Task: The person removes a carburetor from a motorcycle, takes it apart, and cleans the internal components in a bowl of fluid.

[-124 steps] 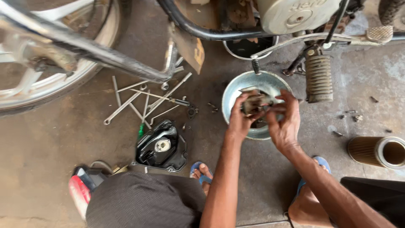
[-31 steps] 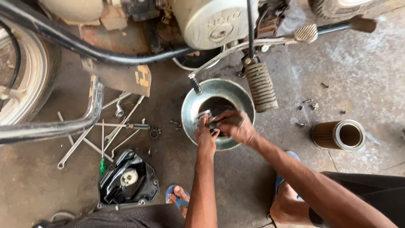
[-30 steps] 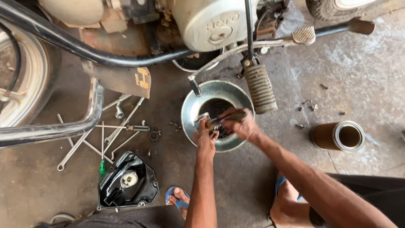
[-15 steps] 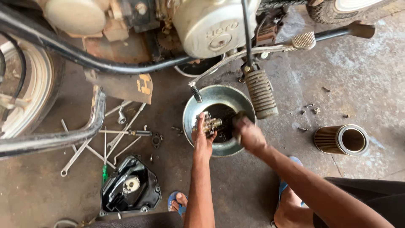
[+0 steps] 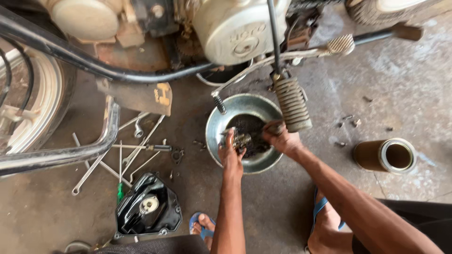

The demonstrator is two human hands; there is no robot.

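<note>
Both hands are sitting slightly lower in the round metal basin [image 5: 221, 129] than half a second ago. Left hand [image 5: 231, 153] is closing its fingers around a small grimy metal part [image 5: 241, 139] over the dark oily residue. Right hand [image 5: 281, 137] is gripping a dark tool, too blurred to name. Nearby, 1 cylindrical air filter [image 5: 385, 155] is lying on the concrete floor [image 5: 405, 89]; spanners [image 5: 127, 150] are lying well apart.

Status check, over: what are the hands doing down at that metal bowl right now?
Left hand grips small dirty metal part over bowl. Right hand in the bowl, what it holds unclear. Footpeg overhangs rim.
</note>
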